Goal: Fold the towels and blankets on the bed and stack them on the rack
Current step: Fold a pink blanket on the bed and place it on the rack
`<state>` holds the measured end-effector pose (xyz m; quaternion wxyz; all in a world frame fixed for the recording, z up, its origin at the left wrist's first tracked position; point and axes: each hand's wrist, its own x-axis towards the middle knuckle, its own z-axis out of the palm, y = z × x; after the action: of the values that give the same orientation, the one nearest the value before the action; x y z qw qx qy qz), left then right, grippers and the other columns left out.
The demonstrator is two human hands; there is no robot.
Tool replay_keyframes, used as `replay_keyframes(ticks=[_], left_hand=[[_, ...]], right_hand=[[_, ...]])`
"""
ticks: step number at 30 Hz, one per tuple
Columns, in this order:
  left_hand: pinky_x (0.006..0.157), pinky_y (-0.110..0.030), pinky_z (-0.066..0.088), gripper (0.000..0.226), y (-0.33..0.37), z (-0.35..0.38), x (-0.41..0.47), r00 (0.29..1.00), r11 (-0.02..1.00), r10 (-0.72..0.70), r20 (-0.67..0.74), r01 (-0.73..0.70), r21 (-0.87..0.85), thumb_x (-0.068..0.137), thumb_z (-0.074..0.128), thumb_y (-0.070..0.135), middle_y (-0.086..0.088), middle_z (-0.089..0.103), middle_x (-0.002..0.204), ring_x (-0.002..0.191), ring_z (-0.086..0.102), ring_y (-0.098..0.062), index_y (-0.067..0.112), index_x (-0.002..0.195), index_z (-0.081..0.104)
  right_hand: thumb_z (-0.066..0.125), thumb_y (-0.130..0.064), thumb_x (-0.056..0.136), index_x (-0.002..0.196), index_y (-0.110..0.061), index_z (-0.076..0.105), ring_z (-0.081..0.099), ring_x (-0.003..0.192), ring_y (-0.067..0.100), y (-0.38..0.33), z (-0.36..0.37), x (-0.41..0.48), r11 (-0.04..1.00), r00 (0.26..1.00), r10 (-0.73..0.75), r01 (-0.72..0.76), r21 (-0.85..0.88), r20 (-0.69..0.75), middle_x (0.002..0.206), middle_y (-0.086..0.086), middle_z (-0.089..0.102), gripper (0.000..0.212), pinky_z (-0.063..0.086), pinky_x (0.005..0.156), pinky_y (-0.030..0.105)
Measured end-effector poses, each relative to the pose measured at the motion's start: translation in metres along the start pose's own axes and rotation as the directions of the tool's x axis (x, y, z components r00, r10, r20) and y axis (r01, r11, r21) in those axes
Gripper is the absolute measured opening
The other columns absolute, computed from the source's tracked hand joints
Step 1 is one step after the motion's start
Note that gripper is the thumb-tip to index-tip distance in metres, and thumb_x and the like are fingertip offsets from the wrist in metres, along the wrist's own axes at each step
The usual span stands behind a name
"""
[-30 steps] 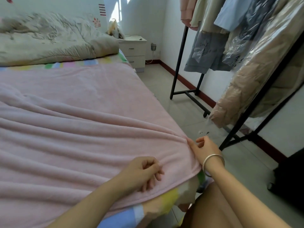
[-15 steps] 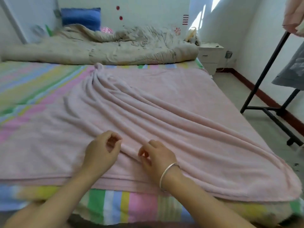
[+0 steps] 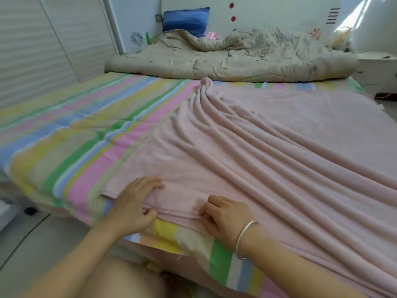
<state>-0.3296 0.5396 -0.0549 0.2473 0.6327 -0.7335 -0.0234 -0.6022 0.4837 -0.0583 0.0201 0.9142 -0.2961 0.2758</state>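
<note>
Head view: left hand (image 3: 133,208) and right hand (image 3: 223,216) curl fingers round the near hem of the rumpled pink fleece blanket (image 3: 279,147); folded now, those long ridges could skew it.

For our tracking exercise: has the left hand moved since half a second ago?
Yes. The left hand moved left, from below the pink blanket's bunched peak to its near-left corner.

Rumpled pink blanket (image 3: 268,151) spread across bed's right half, near edge gathered.
</note>
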Motion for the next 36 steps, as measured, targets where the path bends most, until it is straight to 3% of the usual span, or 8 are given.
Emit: replay_keyframes(ticks=[6,9,12,15,23,27,30,36], left_hand=[[0.098,-0.029,0.041,0.057,-0.018,-0.005,-0.008,0.998,0.999,0.025,-0.054,-0.022,0.050,0.062,0.053,0.009,0.007,0.048,0.123,0.117,0.048,-0.013,0.018,0.118,0.057],[0.083,-0.036,0.046,0.050,-0.033,-0.014,-0.015,0.994,0.977,0.018,-0.108,0.006,0.215,0.062,0.050,0.013,0.003,0.052,0.115,0.107,0.052,-0.020,0.018,0.111,0.057],[0.064,-0.041,0.047,0.044,-0.052,-0.026,-0.018,0.963,0.916,-0.120,-0.240,0.200,0.348,0.056,0.064,-0.003,-0.006,0.053,0.098,0.088,0.055,-0.032,0.012,0.096,0.055],[0.054,-0.043,0.041,0.038,-0.067,-0.043,-0.020,0.897,0.852,-0.314,-0.312,0.411,0.324,0.058,0.062,-0.015,-0.011,0.050,0.088,0.078,0.054,-0.036,0.013,0.082,0.050],[0.062,-0.040,0.045,0.030,-0.085,-0.046,-0.033,0.786,0.774,-0.565,-0.250,0.610,0.170,0.070,0.059,-0.004,-0.009,0.054,0.086,0.077,0.057,-0.037,0.023,0.077,0.049],[0.076,-0.038,0.044,0.035,-0.061,-0.041,-0.027,0.775,0.727,-0.623,-0.110,0.625,0.286,0.075,0.055,0.001,-0.008,0.055,0.112,0.103,0.053,-0.033,0.020,0.104,0.059],[0.090,-0.038,0.040,0.043,-0.015,-0.035,-0.012,0.839,0.758,-0.507,-0.195,0.543,0.362,0.073,0.056,-0.002,-0.001,0.052,0.121,0.113,0.044,-0.027,0.021,0.110,0.058],[0.076,-0.038,0.044,0.032,0.100,0.019,0.053,0.974,0.982,-0.088,-0.207,0.119,0.147,0.063,0.061,-0.003,-0.002,0.064,0.091,0.089,0.058,-0.031,0.019,0.087,0.065]], right_hand=[[0.045,-0.042,0.086,0.082,-0.027,0.065,0.060,0.054,0.019,-0.001,0.001,0.010,0.989,0.999,0.022,-0.026,0.147,0.032,0.076,-0.011,0.062,0.026,0.046,0.041,0.028],[0.044,-0.042,0.085,0.084,-0.028,0.063,0.059,0.056,0.016,-0.003,-0.003,0.006,0.996,0.998,-0.028,0.023,0.082,0.053,0.076,-0.012,0.059,0.023,0.045,0.039,0.028],[0.044,-0.043,0.082,0.085,-0.030,0.059,0.060,0.060,0.015,-0.004,-0.004,0.000,1.000,0.995,-0.022,0.021,0.012,0.094,0.075,-0.013,0.058,0.020,0.044,0.037,0.029],[0.044,-0.038,0.084,0.085,-0.030,0.060,0.057,0.055,0.012,-0.010,-0.007,0.001,0.999,0.996,-0.009,0.005,0.047,0.085,0.075,-0.014,0.058,0.019,0.039,0.039,0.022],[0.047,-0.039,0.085,0.081,-0.030,0.060,0.055,0.053,0.009,-0.033,0.000,-0.003,0.994,0.994,-0.047,0.036,0.107,0.101,0.072,-0.014,0.056,0.016,0.039,0.038,0.020],[0.046,-0.043,0.085,0.095,-0.030,0.063,0.052,0.064,0.003,-0.027,-0.012,-0.010,0.969,0.972,0.015,-0.071,0.235,0.233,0.083,-0.015,0.059,0.024,0.047,0.054,0.022],[0.049,-0.032,0.091,0.105,-0.028,0.063,0.051,0.071,0.003,-0.016,-0.032,-0.016,0.933,0.956,0.089,-0.178,0.313,0.279,0.092,-0.015,0.059,0.020,0.047,0.066,0.022],[0.052,-0.014,0.083,0.092,-0.030,0.068,0.061,0.072,0.012,0.075,-0.084,-0.055,0.865,0.898,0.427,-0.440,0.240,0.108,0.083,-0.016,0.062,0.024,0.048,0.068,0.027]])
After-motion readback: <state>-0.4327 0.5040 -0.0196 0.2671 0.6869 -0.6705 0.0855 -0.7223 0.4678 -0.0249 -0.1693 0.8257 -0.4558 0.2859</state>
